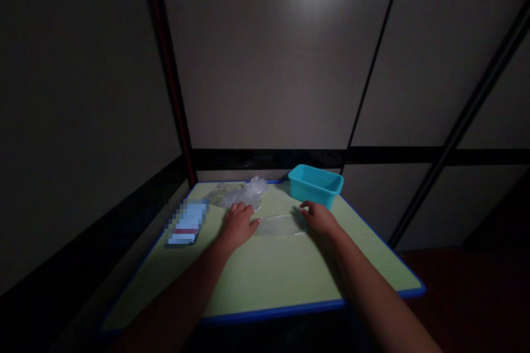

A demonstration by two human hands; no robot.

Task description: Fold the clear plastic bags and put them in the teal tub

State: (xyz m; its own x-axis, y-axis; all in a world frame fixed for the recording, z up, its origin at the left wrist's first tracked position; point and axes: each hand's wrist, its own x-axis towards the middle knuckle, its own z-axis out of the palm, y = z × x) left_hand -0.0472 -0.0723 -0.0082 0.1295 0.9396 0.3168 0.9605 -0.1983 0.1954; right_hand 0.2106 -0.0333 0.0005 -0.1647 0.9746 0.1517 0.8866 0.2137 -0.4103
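A clear, flat plastic bag (281, 225) lies crosswise on the green tabletop between my two hands. At its left end rests my left hand (240, 223), palm down, with the thumb stretched out toward the bag's edge and apart from the fingers. My right hand (318, 217) hovers by the right end, casting a shadow on the table. Its fingers are loosely curled, the tips slightly apart, and I see nothing between them. Just beyond my left hand sits a crumpled heap of clear plastic bags (244, 194).
A turquoise plastic basket (311, 194) stands at the back right, close behind my right hand. On the left edge lies a phone-like object (188, 223), blurred by pixels. The table (265, 281) has a blue rim and stands against a panelled wall (269, 66).
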